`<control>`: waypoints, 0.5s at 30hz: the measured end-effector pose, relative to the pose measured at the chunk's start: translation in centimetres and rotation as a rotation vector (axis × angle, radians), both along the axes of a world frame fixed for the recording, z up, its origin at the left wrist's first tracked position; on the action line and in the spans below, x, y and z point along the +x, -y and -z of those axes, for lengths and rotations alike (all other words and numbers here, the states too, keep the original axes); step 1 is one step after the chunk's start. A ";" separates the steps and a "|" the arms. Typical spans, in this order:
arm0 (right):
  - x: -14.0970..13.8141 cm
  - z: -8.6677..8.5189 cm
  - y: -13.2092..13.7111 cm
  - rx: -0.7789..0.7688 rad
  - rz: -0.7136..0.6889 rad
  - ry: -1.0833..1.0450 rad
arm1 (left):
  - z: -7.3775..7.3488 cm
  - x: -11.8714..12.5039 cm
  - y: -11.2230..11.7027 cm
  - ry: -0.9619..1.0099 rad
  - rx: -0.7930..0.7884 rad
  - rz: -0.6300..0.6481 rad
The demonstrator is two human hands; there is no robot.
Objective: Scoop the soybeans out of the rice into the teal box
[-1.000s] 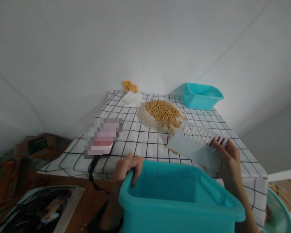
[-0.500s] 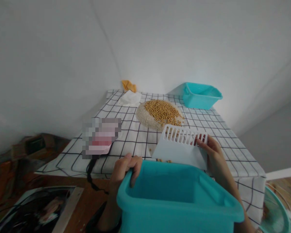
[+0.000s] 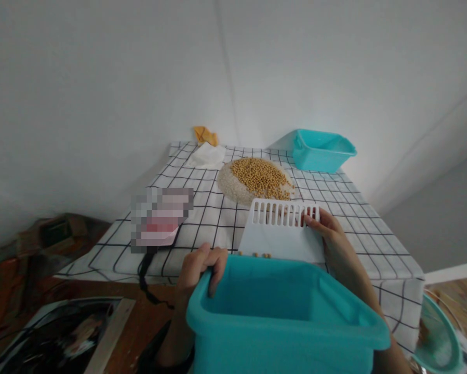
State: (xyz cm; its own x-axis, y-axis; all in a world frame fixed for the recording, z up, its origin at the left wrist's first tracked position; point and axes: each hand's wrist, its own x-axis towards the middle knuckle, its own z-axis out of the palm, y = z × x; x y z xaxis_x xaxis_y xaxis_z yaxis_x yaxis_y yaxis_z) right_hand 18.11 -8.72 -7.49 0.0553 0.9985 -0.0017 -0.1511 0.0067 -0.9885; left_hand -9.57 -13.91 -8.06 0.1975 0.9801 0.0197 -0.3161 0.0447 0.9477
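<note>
My left hand (image 3: pixel 199 270) grips the near left corner of a teal plastic bin (image 3: pixel 280 314), fingers curled over its rim. My right hand (image 3: pixel 336 244) holds a white slotted scraper (image 3: pixel 282 231) upright on the checked cloth, just behind the bin's far rim. A few yellow beans (image 3: pixel 255 254) lie along the scraper's lower edge at the table edge. Farther back sits a pile of yellow beans (image 3: pixel 261 178) on white rice (image 3: pixel 230 184).
A second teal bin (image 3: pixel 322 150) stands at the far right of the table with the black-and-white checked cloth (image 3: pixel 202 218). A white cloth (image 3: pixel 208 156) and an orange item (image 3: pixel 205 135) lie at the far edge. A blurred pink object (image 3: pixel 161 218) rests at left. White walls surround.
My right hand has drawn the scraper leftward and toward the near bin, pulling a few beans to the table edge. My left hand has stayed on the bin's corner.
</note>
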 end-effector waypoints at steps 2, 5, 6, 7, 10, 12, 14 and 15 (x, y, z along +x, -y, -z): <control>0.0 -0.2 0.2 0.024 0.016 -0.012 | -0.1 0.0 0.0 -0.017 -0.016 -0.001; 0.1 -0.6 0.5 0.056 0.049 -0.033 | -0.1 -0.1 0.0 -0.027 -0.027 0.004; 0.1 -0.7 0.5 0.067 0.065 -0.041 | -0.2 -0.1 0.0 -0.025 -0.026 0.007; 0.1 -0.8 0.5 0.077 0.080 -0.049 | -0.2 -0.1 0.0 -0.023 -0.024 0.009; 0.2 -0.7 0.5 0.107 0.131 -0.067 | -0.3 -0.1 0.0 -0.026 -0.014 0.010; 0.3 -0.5 0.3 0.120 0.173 -0.063 | -0.4 -0.1 0.0 -0.030 -0.012 0.007; 0.2 -0.3 0.2 0.126 0.202 -0.041 | -0.4 0.0 0.1 -0.027 -0.018 -0.001; 0.2 -0.2 0.1 0.130 0.213 -0.028 | -0.4 0.1 0.1 -0.027 -0.018 -0.009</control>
State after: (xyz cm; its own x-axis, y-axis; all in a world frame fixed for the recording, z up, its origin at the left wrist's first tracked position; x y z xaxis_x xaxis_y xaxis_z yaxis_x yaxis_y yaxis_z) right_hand 18.27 -8.85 -7.32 0.2663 0.9562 0.1217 -0.1602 0.1684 -0.9726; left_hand -9.50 -14.02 -7.70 0.1887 0.9820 -0.0035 -0.2906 0.0593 0.9550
